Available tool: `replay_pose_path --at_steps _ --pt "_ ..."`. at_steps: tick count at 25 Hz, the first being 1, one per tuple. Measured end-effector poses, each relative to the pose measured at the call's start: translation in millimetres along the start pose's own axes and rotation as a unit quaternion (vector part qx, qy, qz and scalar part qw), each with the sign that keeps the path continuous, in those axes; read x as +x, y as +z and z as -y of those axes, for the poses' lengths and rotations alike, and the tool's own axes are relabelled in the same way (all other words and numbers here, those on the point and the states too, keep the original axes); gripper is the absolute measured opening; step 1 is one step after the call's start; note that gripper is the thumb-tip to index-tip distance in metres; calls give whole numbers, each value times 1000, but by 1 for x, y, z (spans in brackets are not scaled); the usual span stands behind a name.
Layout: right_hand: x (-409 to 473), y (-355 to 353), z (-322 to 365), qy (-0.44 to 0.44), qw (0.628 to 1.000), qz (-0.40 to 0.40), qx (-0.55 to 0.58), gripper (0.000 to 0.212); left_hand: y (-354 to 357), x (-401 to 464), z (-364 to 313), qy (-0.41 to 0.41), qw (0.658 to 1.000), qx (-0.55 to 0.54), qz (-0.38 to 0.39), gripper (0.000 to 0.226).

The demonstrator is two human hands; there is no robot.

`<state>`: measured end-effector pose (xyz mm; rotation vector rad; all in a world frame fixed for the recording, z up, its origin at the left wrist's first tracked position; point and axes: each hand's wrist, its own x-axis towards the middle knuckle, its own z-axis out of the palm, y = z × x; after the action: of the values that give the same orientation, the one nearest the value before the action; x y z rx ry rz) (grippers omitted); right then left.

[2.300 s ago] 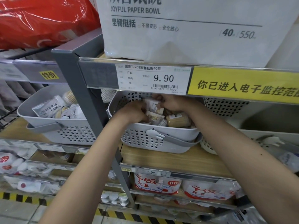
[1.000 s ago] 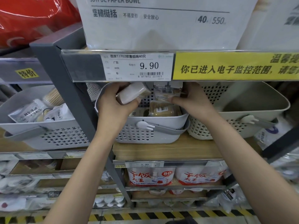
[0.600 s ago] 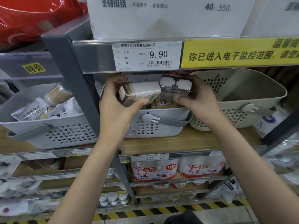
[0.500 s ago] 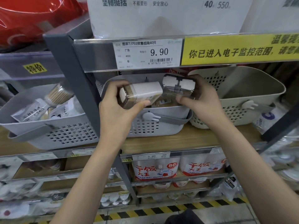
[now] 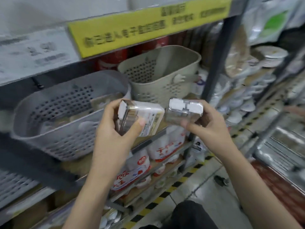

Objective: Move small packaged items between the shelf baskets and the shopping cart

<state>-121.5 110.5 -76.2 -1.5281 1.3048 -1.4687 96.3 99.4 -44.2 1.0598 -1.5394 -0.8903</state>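
Each grip still holds its box, left hand [image 5: 113, 128] and right hand [image 5: 209, 124] now clear of the grey basket [image 5: 66, 113]

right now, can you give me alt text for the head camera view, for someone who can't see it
A person's left hand and right hand each hold a small clear packaged box, the left box and right box, in front of a store shelf. Behind them sit a grey basket holding items and a beige basket, under a yellow sign. The picture is motion-blurred.
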Motion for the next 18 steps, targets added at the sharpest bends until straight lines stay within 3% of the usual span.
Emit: replay_pose_path --at_steps 8,18 --pt "-108 -132 -42 188 951 -244 -36 35 162 14 18 -26 969 -12 245 34" --pt "-191 -269 -81 285 858 -419 -86 38 371 -9 15 -51 902 -19 429 37"
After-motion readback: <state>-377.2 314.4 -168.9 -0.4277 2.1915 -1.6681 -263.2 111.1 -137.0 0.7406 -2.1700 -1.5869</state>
